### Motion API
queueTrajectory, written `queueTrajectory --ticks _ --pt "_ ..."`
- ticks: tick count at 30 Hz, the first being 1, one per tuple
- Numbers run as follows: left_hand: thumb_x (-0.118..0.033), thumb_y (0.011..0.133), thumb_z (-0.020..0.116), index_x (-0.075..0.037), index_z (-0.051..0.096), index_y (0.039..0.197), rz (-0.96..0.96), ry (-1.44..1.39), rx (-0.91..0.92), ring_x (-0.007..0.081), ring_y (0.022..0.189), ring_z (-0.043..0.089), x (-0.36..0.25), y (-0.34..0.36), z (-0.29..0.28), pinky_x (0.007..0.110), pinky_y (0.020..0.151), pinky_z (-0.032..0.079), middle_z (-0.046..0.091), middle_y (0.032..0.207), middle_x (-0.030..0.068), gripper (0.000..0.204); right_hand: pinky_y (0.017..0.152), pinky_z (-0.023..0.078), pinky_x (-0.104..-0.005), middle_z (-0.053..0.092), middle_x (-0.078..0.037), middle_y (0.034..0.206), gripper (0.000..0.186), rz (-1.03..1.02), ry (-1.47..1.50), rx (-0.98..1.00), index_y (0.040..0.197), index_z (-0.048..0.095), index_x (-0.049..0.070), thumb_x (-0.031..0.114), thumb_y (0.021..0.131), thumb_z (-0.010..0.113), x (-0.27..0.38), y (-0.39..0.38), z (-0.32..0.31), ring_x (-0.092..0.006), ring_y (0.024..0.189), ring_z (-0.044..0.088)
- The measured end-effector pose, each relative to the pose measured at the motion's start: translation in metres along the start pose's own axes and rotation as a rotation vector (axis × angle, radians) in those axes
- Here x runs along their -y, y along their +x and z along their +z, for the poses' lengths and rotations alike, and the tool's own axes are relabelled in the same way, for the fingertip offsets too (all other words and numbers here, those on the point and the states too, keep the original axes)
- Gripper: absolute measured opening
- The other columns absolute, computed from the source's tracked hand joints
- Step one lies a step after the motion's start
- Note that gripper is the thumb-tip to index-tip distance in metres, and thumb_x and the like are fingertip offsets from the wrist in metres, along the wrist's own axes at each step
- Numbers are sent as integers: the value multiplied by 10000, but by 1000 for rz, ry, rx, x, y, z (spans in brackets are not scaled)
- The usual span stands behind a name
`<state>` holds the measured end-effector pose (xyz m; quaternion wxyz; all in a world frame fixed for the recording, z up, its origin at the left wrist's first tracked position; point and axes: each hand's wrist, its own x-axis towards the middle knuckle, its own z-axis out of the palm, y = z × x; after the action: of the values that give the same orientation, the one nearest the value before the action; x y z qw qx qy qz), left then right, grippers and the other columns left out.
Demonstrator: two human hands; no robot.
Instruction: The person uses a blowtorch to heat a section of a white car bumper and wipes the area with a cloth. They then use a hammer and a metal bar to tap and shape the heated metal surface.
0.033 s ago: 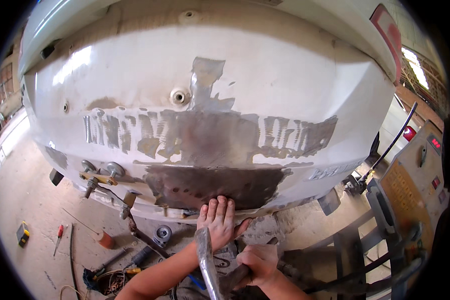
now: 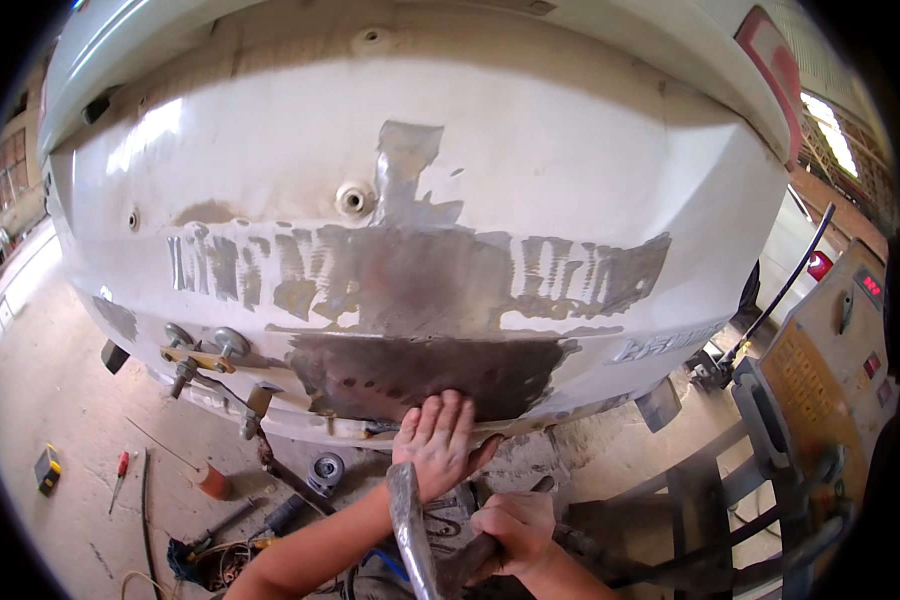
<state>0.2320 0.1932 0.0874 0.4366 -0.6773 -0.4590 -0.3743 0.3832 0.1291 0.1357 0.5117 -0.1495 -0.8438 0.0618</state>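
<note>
In front of me is the white rear panel of a vehicle, with grey patches ground to bare metal. My left hand lies with fingers outstretched on the lower edge of a dark bare-metal patch. Just below and to its right, my right hand is closed around the handle of a hammer. The worn metal head of the hammer stands close to my left wrist, off the panel.
A clamp with bolts is fixed at the panel's lower left. On the floor lie a tape measure, a red-handled screwdriver, an angle grinder and cables. A control machine stands at the right.
The fingers of my left hand have shifted very slightly to the right on the patch. The hammer head sits slightly lower and farther left, still in my right hand.
</note>
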Motion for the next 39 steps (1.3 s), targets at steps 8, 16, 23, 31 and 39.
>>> queueTrajectory --ticks 8,16,23,31,39 --pt "-466 941 405 11 271 1459 714 72 177 200 1428 221 9 147 -36 347 1178 143 242 1545 98 717 448 446 -304 515 -40 610 587 -40 124 -70 791 544 75 653 738 630 2 4 -5 -219 480 552" --pt "-500 965 271 -1 108 1498 1160 326 297 190 1452 134 85 140 -64 324 1190 104 118 1580 85 748 423 435 -310 515 -46 582 359 -62 181 -219 737 575 59 401 768 681 -18 1 9 -213 450 538" --pt "-353 998 288 -126 26 1521 1307 544 722 99 1440 138 137 127 -118 268 1177 177 20 1593 -6 627 458 466 -310 551 -48 628 518 -34 194 -112 733 577 89 590 679 694 -23 -6 8 -220 501 580" --pt "-410 969 366 -101 137 1517 1211 386 584 128 1448 133 83 150 -79 300 1190 93 118 1585 -17 670 459 461 -310 535 -44 601 573 15 224 -234 717 574 93 650 658 697 -34 -9 8 -227 486 571" --pt "-479 897 533 -108 474 1369 385 43 164 165 1361 356 65 80 -57 375 1140 221 467 1421 37 603 450 435 -311 483 -28 556 558 62 271 -235 668 537 99 639 709 673 -31 -7 11 -226 452 536"
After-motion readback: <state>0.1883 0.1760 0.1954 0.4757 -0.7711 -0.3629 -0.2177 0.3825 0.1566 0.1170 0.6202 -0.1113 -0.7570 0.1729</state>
